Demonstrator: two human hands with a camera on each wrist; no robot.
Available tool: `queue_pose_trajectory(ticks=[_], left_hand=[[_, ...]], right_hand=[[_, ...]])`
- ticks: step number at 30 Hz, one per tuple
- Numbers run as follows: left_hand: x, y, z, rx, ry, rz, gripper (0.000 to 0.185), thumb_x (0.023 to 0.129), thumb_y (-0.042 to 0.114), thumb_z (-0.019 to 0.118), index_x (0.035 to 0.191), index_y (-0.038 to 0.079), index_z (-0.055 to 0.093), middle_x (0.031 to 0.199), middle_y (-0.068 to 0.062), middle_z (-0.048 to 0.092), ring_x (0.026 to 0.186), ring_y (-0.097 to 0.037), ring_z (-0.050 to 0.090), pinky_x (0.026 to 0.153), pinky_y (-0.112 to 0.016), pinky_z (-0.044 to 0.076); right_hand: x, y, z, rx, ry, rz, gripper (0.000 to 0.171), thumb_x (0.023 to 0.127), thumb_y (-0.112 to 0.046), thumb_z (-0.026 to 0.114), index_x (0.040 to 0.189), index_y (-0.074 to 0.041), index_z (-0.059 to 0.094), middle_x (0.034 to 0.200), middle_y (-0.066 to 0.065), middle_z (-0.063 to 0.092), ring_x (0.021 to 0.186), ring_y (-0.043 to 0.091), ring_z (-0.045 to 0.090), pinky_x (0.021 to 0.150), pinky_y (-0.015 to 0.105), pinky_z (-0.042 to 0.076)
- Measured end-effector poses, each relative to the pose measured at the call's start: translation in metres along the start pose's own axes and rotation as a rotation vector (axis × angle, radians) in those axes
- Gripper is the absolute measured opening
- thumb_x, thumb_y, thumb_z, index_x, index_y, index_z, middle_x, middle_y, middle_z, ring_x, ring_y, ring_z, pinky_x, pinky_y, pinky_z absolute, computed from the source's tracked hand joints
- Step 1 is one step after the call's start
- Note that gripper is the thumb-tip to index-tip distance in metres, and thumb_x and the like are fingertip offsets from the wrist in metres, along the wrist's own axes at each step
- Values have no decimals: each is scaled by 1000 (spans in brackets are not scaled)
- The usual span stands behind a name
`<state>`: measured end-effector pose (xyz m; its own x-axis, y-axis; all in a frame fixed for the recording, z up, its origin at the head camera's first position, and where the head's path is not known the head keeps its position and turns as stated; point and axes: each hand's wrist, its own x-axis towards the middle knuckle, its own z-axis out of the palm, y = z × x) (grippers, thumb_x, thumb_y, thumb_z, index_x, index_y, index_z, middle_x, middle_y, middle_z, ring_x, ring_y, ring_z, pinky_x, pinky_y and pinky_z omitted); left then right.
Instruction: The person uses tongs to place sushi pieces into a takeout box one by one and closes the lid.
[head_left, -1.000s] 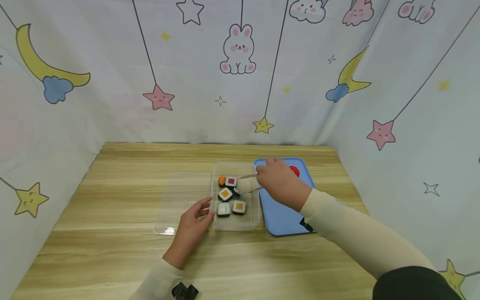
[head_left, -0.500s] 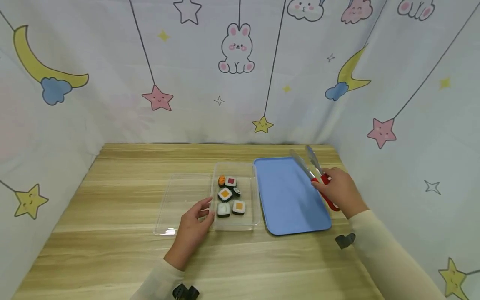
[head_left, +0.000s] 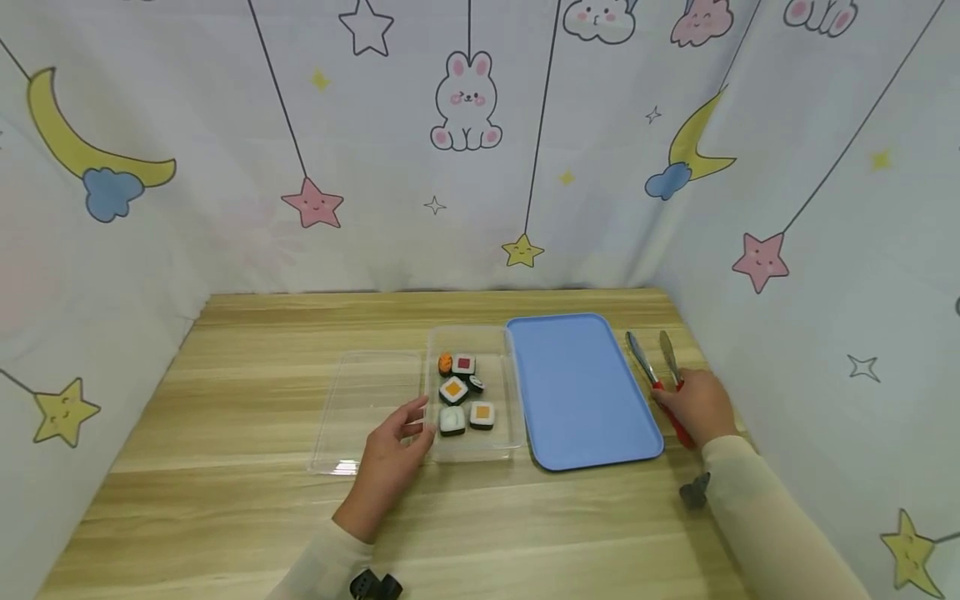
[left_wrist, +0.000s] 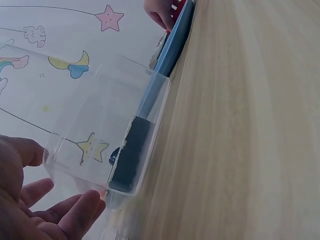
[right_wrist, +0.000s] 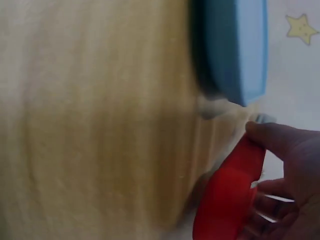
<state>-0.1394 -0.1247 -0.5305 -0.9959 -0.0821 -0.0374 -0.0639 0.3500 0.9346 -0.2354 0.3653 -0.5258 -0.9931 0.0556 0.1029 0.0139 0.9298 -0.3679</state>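
A clear plastic container (head_left: 513,392) near the table's middle holds several toy sushi pieces (head_left: 453,389). My left hand (head_left: 412,421) rests with relaxed fingers against its front left corner; the left wrist view shows those fingers (left_wrist: 75,212) on the clear wall (left_wrist: 100,125), with a dark sushi piece (left_wrist: 130,155) behind it. My right hand (head_left: 671,400) grips the red handle of metal tongs (head_left: 647,362) low over the table, just right of the empty blue tray (head_left: 581,387). In the right wrist view the red handle (right_wrist: 230,195) sits in my fingers beside the tray's edge (right_wrist: 235,50).
A clear lid (head_left: 367,408) lies flat to the left of the container. Curtain walls with stars and moons enclose the table at the back and on both sides; the right one hangs close to the tongs.
My right hand carried the tongs from over the container rightward across the blue tray and down to the table beside it. The left hand stayed at the container.
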Motion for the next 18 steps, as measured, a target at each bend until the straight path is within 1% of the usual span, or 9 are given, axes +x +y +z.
queue_pose_trajectory(ticks=[3,5,8,10,12,14,16,17,18], left_hand=[[-1,-2,-4,-3,-3,7,50,98,18,72,147,15,60,137,-12,66,120,-29,67,100,-53,52],[-1,-3,-9,-6,-1,13,50,99,18,71,148,15,59,139,-11,65,122,-28,66,101,-55,51],[-1,-4,-22,-20,21,18,49,101,17,69,149,14,58,142,-11,64,125,-27,64,103,-54,51],[0,-5,-33,-24,40,19,49,102,17,67,149,13,56,144,-12,62,128,-27,62,104,-51,50],[1,-4,-44,-24,65,14,48,103,19,66,149,13,56,145,-13,60,133,-28,58,108,-49,47],[2,-3,-55,-4,87,1,49,104,22,65,150,13,55,147,-14,58,137,-31,53,113,-49,42],[4,-3,-64,43,102,-24,52,104,27,64,152,14,53,152,-14,54,143,-34,46,116,-53,37],[6,-3,-68,75,102,-40,55,103,30,64,154,14,51,155,-15,51,146,-36,42,117,-56,35],[7,-3,-73,111,98,-54,57,103,33,64,156,15,49,158,-16,47,148,-38,38,117,-58,33]], right_hand=[[0,3,6,-21,30,-27,41,86,-34,84,78,-2,60,67,10,58,63,28,54,56,43,43],[-2,3,7,-32,35,-27,43,88,-36,81,84,2,61,74,16,60,69,35,58,61,49,47],[-5,-5,5,-62,69,-12,54,93,-39,76,106,12,64,95,31,62,87,50,57,72,60,48],[-6,-19,2,-67,108,-11,63,96,-40,71,127,14,61,112,38,57,102,58,51,83,66,44],[-7,-41,-2,-45,161,-37,67,98,-41,69,138,12,55,123,39,53,111,60,46,91,68,39],[-11,-73,-7,49,186,-84,65,99,-39,68,143,7,54,130,35,52,120,57,44,99,67,37],[-18,-113,-11,166,172,-163,61,100,-35,68,145,3,54,135,31,52,126,52,44,102,65,38],[-23,-134,-12,241,163,-211,58,99,-33,70,143,2,56,135,29,53,126,49,46,101,63,41],[-29,-155,-11,321,133,-248,56,100,-31,70,144,0,56,136,26,53,125,46,47,100,62,44]])
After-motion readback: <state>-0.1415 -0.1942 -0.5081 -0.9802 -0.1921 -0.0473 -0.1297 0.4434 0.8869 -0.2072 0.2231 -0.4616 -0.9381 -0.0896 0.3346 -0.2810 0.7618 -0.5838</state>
